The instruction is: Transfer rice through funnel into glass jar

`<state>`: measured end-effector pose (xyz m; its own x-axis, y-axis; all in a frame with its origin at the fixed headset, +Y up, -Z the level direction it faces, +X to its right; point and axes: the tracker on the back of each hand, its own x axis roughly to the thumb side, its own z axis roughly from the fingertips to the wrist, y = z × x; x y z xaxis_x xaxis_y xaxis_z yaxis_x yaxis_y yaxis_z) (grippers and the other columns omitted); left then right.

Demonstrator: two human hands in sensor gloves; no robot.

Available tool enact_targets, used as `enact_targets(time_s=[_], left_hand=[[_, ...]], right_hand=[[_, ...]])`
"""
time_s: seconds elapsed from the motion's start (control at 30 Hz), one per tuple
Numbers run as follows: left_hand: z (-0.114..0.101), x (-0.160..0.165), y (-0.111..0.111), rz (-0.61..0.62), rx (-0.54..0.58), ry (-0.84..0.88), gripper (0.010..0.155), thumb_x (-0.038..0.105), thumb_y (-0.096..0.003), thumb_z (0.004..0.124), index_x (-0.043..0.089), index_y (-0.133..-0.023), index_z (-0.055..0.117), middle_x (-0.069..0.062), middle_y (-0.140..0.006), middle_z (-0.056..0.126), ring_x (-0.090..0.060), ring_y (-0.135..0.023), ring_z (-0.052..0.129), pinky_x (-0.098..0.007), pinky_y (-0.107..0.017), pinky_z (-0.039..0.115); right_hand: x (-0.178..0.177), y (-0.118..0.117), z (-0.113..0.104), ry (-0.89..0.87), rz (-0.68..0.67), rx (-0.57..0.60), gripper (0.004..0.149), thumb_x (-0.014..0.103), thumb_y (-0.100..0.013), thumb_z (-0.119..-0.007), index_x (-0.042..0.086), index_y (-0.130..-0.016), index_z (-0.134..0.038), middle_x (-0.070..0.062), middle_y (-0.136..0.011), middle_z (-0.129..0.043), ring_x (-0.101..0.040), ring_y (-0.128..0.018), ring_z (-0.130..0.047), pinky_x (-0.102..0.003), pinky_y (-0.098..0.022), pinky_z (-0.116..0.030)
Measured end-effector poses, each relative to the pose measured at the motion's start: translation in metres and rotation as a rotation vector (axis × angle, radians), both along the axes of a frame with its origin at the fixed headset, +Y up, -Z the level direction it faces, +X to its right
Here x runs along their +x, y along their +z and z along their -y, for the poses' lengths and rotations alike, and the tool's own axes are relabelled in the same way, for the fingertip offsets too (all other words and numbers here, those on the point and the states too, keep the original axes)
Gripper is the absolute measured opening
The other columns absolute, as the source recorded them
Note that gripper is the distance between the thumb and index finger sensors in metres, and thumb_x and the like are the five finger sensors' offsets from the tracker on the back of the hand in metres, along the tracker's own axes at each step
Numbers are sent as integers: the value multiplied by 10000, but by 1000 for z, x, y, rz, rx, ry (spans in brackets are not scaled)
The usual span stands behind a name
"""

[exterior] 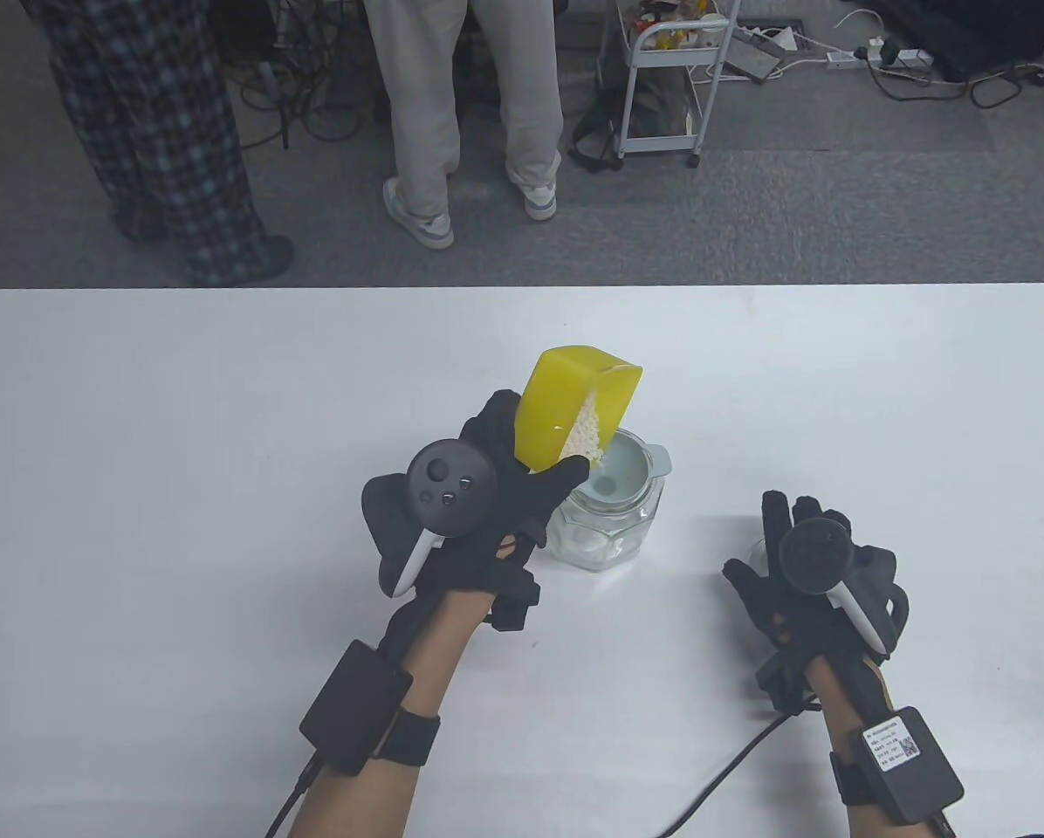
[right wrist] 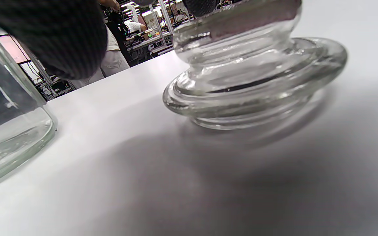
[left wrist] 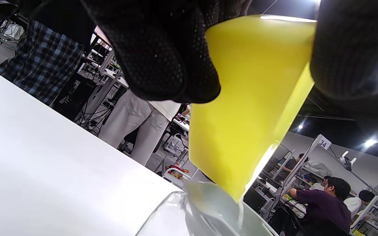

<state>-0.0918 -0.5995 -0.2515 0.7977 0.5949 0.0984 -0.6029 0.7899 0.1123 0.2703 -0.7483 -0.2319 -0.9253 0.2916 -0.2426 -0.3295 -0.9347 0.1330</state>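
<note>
My left hand (exterior: 496, 489) grips a yellow plastic cup (exterior: 566, 401) and holds it tilted over a pale funnel (exterior: 631, 467) that sits in the mouth of a clear glass jar (exterior: 605, 532). White rice (exterior: 587, 432) lies at the cup's lower lip and runs into the funnel. Some rice shows in the jar's bottom. In the left wrist view my fingers (left wrist: 162, 49) wrap the cup (left wrist: 248, 108) above the funnel rim (left wrist: 208, 203). My right hand (exterior: 793, 567) rests on the glass lid (right wrist: 254, 82), which lies on the table, with fingers stretched out.
The white table (exterior: 182, 524) ends at its far edge (exterior: 522, 288). Two people stand on the floor beyond it, beside a white cart (exterior: 662, 78). The jar's wall (right wrist: 8, 131) is close to the lid's left in the right wrist view.
</note>
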Motion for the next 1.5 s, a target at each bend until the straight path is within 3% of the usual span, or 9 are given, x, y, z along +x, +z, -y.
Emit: enact_targets(time_s=[1.5], left_hand=[[8, 14, 13, 41, 190, -150, 950, 700, -398, 971, 294, -1126, 516, 26, -1075, 759, -138, -844, 1010, -331, -651, 956]], right_hand=[[-1, 0, 0, 5, -1, -3, 892, 717, -373, -759, 360, -1033, -278, -123, -1163, -290, -470, -1068, -271, -707, -710, -346]])
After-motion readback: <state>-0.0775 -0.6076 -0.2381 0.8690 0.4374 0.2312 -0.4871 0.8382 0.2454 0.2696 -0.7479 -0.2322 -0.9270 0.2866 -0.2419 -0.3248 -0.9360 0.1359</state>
